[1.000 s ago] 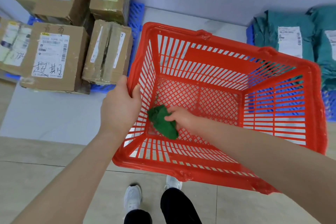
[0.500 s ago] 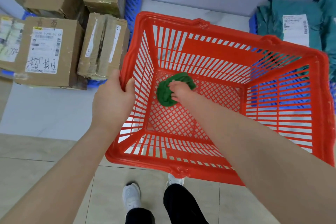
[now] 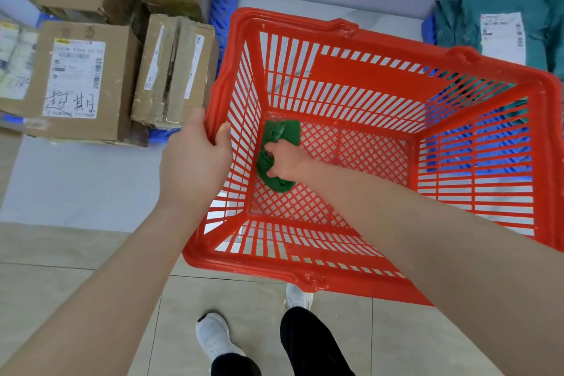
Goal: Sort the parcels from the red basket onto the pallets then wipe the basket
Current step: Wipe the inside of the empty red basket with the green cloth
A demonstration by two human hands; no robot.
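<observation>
I hold the red basket [image 3: 366, 76] up in front of me, and no parcels lie in it. My left hand [image 3: 195, 162] grips its left rim, thumb inside. My right hand [image 3: 287, 162] reaches down into the basket and holds a green cloth [image 3: 282, 134] bunched against the mesh floor near the far left corner. Cardboard parcels [image 3: 79, 82] stand stacked on a blue pallet [image 3: 222, 6] at the left. Teal bagged parcels [image 3: 500, 30] with white labels lie on another blue pallet [image 3: 427, 29] at the right.
A pale wall runs behind both pallets. Below the basket is tiled floor [image 3: 61, 299], with my white shoes [image 3: 213, 339] and dark trousers at the bottom centre. A strip of light floor [image 3: 76, 180] separates me from the left pallet.
My right hand has slid the green cloth from the near left part of the basket floor toward the far left corner. The left hand keeps its grip on the rim.
</observation>
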